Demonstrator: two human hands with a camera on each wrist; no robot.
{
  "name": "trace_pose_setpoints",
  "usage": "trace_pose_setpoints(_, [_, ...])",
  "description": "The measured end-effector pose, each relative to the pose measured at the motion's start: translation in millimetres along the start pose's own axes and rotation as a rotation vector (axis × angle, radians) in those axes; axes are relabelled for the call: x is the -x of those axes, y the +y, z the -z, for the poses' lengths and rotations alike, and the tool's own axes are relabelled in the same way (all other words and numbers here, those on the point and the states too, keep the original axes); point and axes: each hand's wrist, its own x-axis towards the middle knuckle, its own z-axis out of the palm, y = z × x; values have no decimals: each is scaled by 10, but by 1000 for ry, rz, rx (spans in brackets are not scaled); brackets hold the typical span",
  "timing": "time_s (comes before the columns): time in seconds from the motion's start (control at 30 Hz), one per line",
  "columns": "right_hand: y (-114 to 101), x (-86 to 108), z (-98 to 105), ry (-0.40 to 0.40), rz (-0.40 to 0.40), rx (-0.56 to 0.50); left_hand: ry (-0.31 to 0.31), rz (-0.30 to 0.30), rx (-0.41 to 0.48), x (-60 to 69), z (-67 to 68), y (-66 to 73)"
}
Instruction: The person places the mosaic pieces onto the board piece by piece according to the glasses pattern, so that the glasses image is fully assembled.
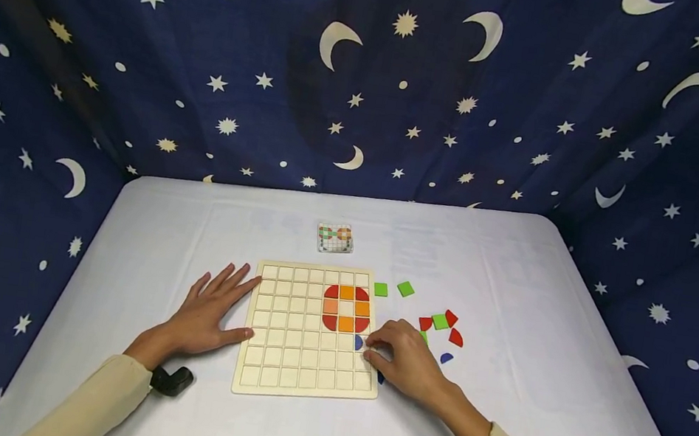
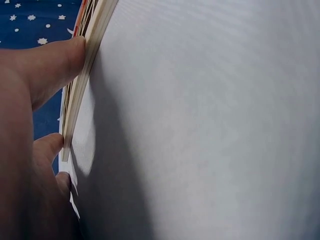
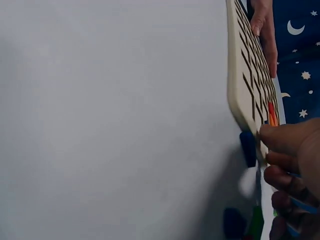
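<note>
A wooden grid board [image 1: 280, 379] lies on the table. My left hand [image 1: 206, 317] rests at its left edge, fingers spread, thumb and fingertips against the rim; the left wrist view shows the thumb [image 2: 60, 65] on the board's side [image 2: 82, 75]. Over the right edge is my right hand [image 1: 406, 360], its thumb and index finger slightly apart beside a blue curved piece [image 1: 359, 342] in a cell. No piece shows between those fingertips. Red quarter-circles [image 1: 332, 291] and orange squares [image 1: 347, 292] form a ring around one bare cell at the board's upper right.
Green squares [image 1: 406, 288], red quarter-circles [image 1: 456, 337] and a blue piece [image 1: 447, 358] lie loose to the board's right. Another blue piece [image 3: 247, 148] sits by its edge near my right hand. A small pattern card [image 1: 335, 238] lies behind the board. Starry curtains surround the table.
</note>
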Motion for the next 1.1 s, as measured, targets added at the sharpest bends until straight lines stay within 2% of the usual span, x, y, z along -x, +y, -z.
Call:
trace_pose_setpoints(0.1, [1,101,33,-35,-25,92,4,-4,-6,5,13,-14])
trace_pose_setpoints(0.17, [-2,165,45,-50,-42,113,6,-7,-7,11,13,-15])
trace_pose_setpoints(0.37, [-49,267,83,-86,-64,64,8,-10,0,8,12,-21])
trace_pose_setpoints(0.53, [-90,331,111,-126,-47,47,1,-16,5,3,6,-20])
trace_pose_setpoints(0.8, [-160,369,72,-76,-132,-90,1,-16,-5,5,12,-14])
trace_pose_setpoints(1.0, [-198,341,34,4,-207,-36,1,-16,-2,0,8,-8])
trace_pose_setpoints(1.1, [-181,315,42,-4,-209,-46,5,-17,-5,3,4,-10])
